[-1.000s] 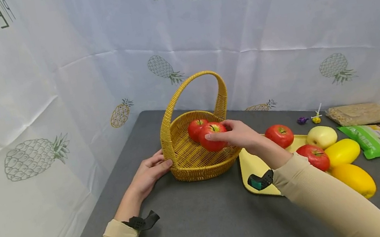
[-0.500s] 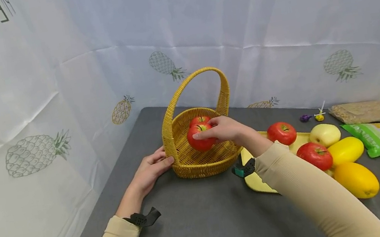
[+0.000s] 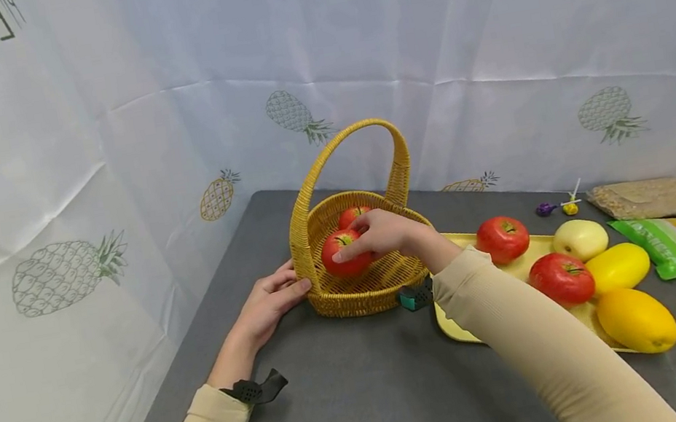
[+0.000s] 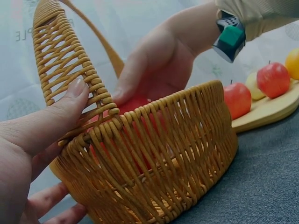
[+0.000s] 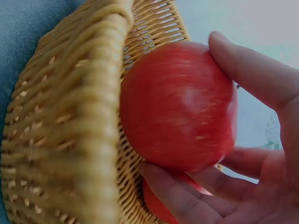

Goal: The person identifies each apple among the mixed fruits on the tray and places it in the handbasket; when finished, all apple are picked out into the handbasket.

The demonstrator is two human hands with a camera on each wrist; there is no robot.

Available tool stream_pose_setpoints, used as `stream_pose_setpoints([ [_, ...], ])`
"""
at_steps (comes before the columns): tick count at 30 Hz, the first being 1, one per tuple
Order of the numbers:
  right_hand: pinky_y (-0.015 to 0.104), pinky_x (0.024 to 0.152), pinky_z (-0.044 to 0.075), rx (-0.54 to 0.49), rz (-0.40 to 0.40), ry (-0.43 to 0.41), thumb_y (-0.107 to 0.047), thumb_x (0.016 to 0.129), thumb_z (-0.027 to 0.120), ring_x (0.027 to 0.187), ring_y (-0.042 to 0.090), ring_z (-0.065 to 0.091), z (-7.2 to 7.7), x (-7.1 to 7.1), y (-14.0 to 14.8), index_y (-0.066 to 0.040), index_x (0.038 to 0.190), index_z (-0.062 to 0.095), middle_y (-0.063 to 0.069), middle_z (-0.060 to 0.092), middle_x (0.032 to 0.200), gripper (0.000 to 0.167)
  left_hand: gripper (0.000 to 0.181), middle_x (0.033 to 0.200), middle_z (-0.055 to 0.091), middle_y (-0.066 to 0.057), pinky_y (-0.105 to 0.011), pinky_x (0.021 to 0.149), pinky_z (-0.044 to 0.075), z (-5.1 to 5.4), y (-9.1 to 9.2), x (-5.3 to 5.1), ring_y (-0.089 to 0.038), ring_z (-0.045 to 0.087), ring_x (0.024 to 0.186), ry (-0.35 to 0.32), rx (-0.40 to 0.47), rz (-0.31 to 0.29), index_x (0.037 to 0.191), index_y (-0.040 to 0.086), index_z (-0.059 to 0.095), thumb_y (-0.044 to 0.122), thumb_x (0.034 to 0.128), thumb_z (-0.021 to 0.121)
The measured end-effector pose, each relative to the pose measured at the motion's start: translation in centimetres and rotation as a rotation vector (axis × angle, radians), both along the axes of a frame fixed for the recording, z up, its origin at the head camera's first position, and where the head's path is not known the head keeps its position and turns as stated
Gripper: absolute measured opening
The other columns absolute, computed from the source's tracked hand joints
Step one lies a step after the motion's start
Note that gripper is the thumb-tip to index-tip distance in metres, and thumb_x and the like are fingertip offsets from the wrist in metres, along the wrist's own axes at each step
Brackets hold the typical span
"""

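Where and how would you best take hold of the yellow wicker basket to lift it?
Probably by the crown of its arched handle, from above: the arch rises well over the basket's rim, and neither hand is on the crown. The left hand grips low, at the handle's left foot; the right hand holds a red apple.

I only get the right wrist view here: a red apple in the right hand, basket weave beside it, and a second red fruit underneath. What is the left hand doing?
Observer: The left hand holds the basket at its left end, with the thumb over the foot of the handle.
Operator: Good, that's outside my picture. How many more like this one can you see outside the basket?
Observer: From the head view, two red apples show on the yellow tray, to the right of the basket; the right sleeve covers part of that tray.
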State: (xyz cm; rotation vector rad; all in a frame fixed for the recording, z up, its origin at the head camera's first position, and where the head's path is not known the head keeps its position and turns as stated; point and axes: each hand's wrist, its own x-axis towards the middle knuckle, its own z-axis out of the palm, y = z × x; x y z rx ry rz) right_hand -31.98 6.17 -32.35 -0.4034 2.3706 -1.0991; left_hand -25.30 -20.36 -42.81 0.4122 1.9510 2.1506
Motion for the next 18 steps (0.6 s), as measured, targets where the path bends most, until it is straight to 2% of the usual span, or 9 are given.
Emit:
stream_pose_setpoints([
  [5,0.037,0.089,0.057,0.004,0.027,-0.013,-0.037,0.082,0.088,0.114,0.025,0.06,-0.5,-0.3,-1.1,-0.001,0.147,0.05,0.011,0.056,0.133,0.083,0.032,0.166,0.027,-0.013,-0.032,0.101,0.051,-0.4,-0.2,0.0,-0.031,0.029,0.15,-0.007,-0.005,0.005,0.118,-0.007,0.07,0.017,0.0978,0.073],
  [10,0.038,0.09,0.058,0.002,0.035,-0.044,-0.033,0.083,0.088,0.116,0.025,0.06,-0.6,-0.8,-1.5,-0.003,0.148,0.05,0.011,0.054,0.135,0.081,0.03,0.166,0.028,-0.011,-0.029,0.099,0.051,-0.5,-0.3,0.0,-0.029,0.026,0.152,-0.003,-0.011,0.008,0.117,-0.006,0.071,0.018,0.0985,0.072],
  [18,0.036,0.091,0.056,0.047,0.055,-0.019,-0.037,0.083,0.088,0.117,0.025,0.058,-0.9,-1.2,-1.6,-0.011,0.15,0.052,0.009,0.055,0.135,0.081,0.03,0.166,0.027,-0.01,-0.029,0.1,0.05,-0.4,-0.2,-0.3,-0.029,0.025,0.152,0.012,-0.004,-0.009,0.117,-0.005,0.07,0.017,0.0987,0.071],
])
